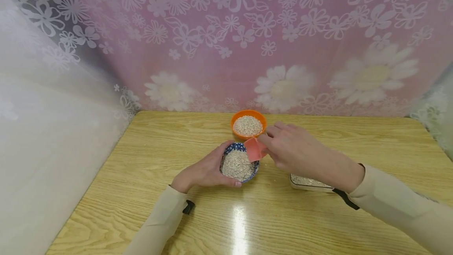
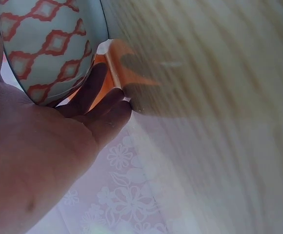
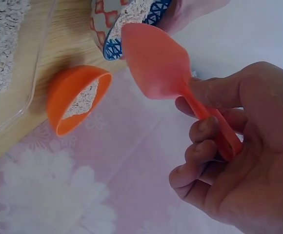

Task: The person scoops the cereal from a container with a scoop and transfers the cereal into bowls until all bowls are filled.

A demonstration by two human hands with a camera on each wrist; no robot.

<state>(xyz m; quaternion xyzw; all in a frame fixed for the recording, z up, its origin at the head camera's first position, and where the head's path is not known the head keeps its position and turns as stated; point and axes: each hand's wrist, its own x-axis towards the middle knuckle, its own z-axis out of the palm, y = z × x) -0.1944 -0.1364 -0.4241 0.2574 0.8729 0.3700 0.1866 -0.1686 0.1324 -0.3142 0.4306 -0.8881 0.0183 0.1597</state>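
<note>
My left hand [image 1: 201,171] holds a patterned bowl [image 1: 231,148] filled with pale oat flakes [image 1: 238,165], thumb along the near side and fingers round the far side. The bowl has a blue pattern inside its rim; red diamonds mark its white outside [image 2: 56,44] in the left wrist view. With curled fingers my right hand [image 1: 297,146] grips a coral-pink scoop [image 3: 156,61] by its handle [image 3: 214,124]. The scoop's head tilts over the bowl's right rim, its rounded underside toward the right wrist camera, which hides what is inside it.
Just behind the patterned bowl stands an orange bowl [image 3: 63,95] of oat flakes. A clear-walled container [image 1: 309,187] with more flakes sits under my right forearm, partly covered. Everything is on a wooden table [image 1: 170,137], with a pink flowered cloth [image 1: 212,70] hanging behind its far edge.
</note>
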